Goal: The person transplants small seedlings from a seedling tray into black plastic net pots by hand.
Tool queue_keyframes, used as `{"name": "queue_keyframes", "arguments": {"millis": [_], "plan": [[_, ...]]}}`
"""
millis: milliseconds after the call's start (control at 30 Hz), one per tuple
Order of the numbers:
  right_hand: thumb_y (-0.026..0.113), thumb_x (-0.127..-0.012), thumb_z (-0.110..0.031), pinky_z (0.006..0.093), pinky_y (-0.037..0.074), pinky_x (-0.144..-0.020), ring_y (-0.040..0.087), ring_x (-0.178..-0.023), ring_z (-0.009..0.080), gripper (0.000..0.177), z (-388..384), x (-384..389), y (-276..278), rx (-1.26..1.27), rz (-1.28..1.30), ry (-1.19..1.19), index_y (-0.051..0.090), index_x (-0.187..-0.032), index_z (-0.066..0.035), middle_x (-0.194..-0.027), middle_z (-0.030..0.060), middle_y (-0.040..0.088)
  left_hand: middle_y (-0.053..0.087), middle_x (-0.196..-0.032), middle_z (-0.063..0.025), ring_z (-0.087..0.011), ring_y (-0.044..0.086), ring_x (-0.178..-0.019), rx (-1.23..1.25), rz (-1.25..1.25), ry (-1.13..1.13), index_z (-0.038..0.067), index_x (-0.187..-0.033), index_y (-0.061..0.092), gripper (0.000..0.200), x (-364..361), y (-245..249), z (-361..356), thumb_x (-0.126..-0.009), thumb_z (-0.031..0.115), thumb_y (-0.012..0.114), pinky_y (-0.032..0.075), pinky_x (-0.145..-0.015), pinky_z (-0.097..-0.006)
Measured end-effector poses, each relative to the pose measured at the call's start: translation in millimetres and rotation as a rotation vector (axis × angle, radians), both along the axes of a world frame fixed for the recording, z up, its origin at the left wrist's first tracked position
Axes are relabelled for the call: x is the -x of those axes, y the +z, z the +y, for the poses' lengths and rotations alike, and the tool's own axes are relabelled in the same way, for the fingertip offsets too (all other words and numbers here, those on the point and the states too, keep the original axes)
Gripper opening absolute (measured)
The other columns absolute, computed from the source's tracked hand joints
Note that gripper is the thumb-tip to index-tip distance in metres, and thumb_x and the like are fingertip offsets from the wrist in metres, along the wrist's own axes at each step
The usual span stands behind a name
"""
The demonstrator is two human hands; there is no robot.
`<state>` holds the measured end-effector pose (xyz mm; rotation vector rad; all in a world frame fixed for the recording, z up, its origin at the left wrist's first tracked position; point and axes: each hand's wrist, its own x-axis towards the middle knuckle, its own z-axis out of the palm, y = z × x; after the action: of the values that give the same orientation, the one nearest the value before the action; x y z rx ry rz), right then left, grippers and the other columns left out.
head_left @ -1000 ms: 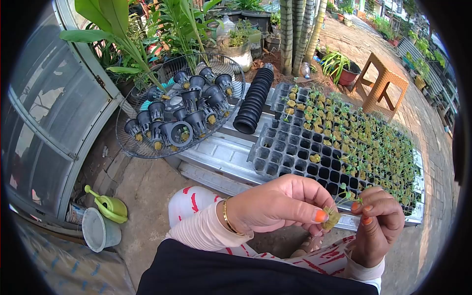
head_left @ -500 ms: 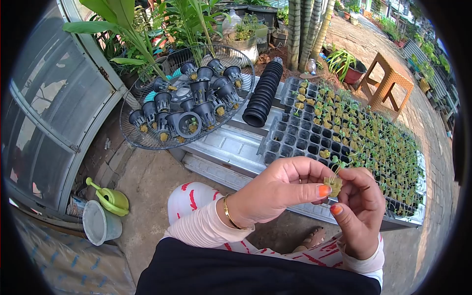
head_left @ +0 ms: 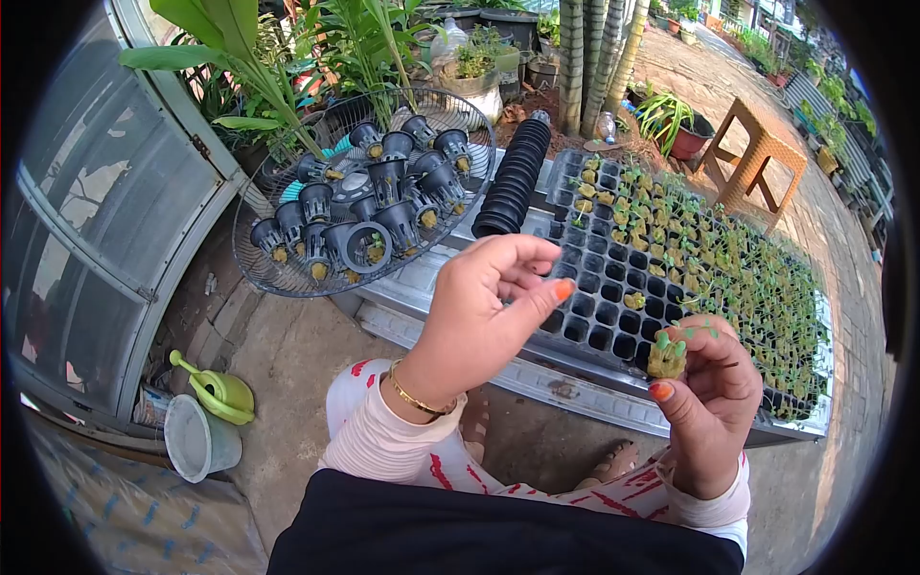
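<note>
Yellow sponge plug (head_left: 665,361), one, in right hand (head_left: 707,407); left hand (head_left: 479,309) open.

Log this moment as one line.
right hand: holds seedling plug | left hand: open, above tray | black pots: in wire basket

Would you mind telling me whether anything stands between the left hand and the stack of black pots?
Nothing visible does. The left hand hovers empty over the metal bench, and the stack of black pots lies just beyond its fingertips. The seedling tray sits to one side, and the right hand holds the seedling plug apart.
</note>
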<state>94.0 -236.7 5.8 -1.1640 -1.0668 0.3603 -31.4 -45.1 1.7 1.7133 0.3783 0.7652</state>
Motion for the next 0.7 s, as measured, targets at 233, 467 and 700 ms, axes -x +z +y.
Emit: {"name": "queue_keyframes", "arguments": {"millis": [233,467,700], "plan": [[0.066,-0.079,0.008,0.0211,0.048,-0.076,0.058,-0.094,0.0125,0.036,-5.8,-3.9,5.3,0.017,0.103,0.021,0.055,-0.113,0.005,-0.112,0.0104,0.049,0.060,-0.098,-0.0181,-0.0333,0.063,-0.080,-0.749,0.220,0.549,-0.003,-0.103,0.059,0.027,-23.7,-51.2,40.9,-0.079,0.005,0.067,0.051,-0.072,-0.0393],[0.065,-0.079,0.009,0.0198,0.048,-0.076,0.058,-0.093,0.0112,0.036,-11.9,-6.8,8.2,0.049,0.100,-0.007,0.055,-0.113,0.006,-0.112,0.0101,0.050,0.059,-0.092,-0.0155,-0.0352,0.061,-0.084,-0.870,0.220,0.576,0.001,-0.093,0.059,0.018,-29.6,-51.8,48.5,-0.076,-0.004,0.064,0.049,-0.071,-0.0402],[0.063,-0.080,0.011,0.0197,0.048,-0.075,0.058,-0.093,0.0115,0.034,-15.5,-11.0,12.1,0.003,0.098,-0.010,0.055,-0.113,0.007,-0.109,0.0103,0.051,0.059,-0.091,-0.0118,-0.0340,0.062,-0.083,-0.957,0.297,0.560,0.005,-0.090,0.059,0.017,-32.7,-52.7,60.4,-0.077,-0.005,0.060,0.049,-0.069,-0.0406]]}}
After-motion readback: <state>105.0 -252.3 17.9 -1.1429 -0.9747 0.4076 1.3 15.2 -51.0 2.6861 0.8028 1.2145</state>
